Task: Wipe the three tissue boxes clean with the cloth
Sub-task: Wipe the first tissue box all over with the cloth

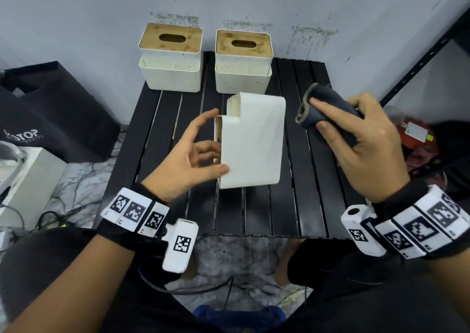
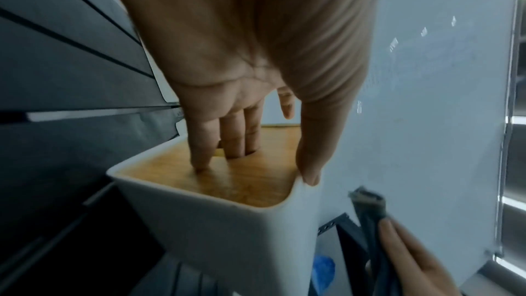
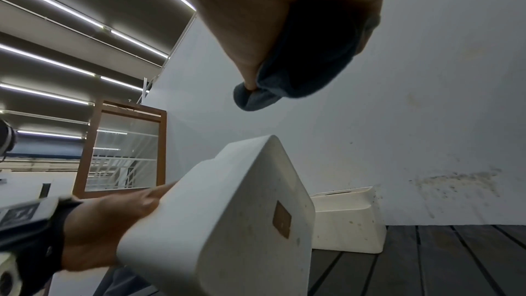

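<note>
Head view: left hand (image 1: 188, 154) grips a white plastic tissue box (image 1: 251, 139) turned on its side above the black slatted table (image 1: 300, 180); right hand (image 1: 361, 139) fingers curl round a folded dark grey cloth (image 1: 328, 109), just beside the box, apart. Two more white wood-lidded tissue boxes (image 1: 171, 58) stand at the table's rear.

Left wrist view: fingers (image 2: 237, 136) enter the wooden lid's slot — thumb on the rim.

Right wrist view: thumb pinches the cloth (image 3: 299, 71) above the box (image 3: 227, 222).
</note>
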